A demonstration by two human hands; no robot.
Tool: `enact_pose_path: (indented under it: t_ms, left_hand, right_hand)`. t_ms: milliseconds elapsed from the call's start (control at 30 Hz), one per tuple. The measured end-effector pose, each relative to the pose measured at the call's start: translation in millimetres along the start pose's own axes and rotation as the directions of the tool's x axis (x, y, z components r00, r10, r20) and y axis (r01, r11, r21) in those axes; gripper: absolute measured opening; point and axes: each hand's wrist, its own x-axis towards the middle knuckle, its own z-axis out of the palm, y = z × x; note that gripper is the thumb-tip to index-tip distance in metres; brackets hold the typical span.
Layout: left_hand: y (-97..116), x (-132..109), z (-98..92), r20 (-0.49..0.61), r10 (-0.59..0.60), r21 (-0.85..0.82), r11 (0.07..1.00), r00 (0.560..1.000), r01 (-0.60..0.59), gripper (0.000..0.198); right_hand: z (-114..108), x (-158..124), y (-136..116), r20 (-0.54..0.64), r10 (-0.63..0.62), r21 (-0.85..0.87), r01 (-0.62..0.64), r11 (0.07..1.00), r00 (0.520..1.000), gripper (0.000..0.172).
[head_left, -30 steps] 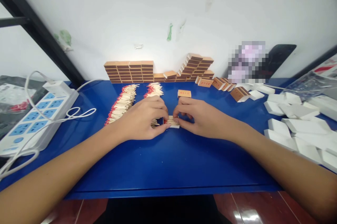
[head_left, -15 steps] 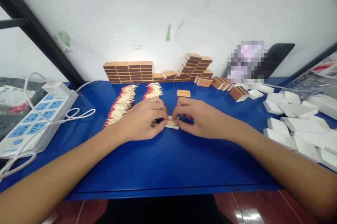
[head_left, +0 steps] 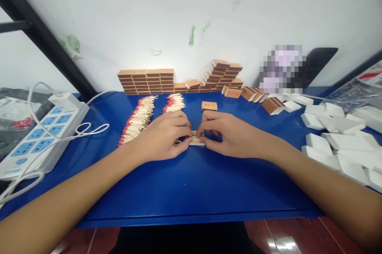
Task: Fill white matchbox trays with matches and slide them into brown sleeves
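My left hand (head_left: pixel 164 136) and my right hand (head_left: pixel 229 134) meet at the middle of the blue table (head_left: pixel 191 190). Between their fingertips sits a small white tray of matches (head_left: pixel 196 140), pinched from both sides. Both hands are curled shut on it. A row of red-tipped matches (head_left: pixel 137 119) lies just left of my left hand, and a second bunch (head_left: pixel 174 103) lies behind it. A single orange matchbox sleeve (head_left: pixel 209 105) rests just beyond my right hand.
Stacked brown matchboxes (head_left: pixel 146 81) and a leaning pile (head_left: pixel 222 73) line the wall. Loose sleeves (head_left: pixel 270 105) and several white inner trays (head_left: pixel 337 138) cover the right side. A white power strip (head_left: pixel 38 134) with cables lies at the left edge.
Both hands stay on the tray of matches; the fingers have shifted only slightly, closing in a little around it.
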Motion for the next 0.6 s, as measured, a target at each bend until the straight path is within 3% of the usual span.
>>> enact_pose_path:
  t_ms: [400,600]
  left_hand:
    - [-1,-2,-0.5,0.001,-0.023,-0.049,0.999,1.000,0.023,0.015]
    - [-2,-2,0.7,0.007,-0.041,-0.049,0.998,0.999,0.041,0.019]
  right_hand:
    - [-1,1,5,-0.017,0.025,-0.005,-0.025,1.000,1.000,0.007]
    - [-14,2,26,-0.154,0.104,-0.160,-0.129,0.979,0.983,0.010]
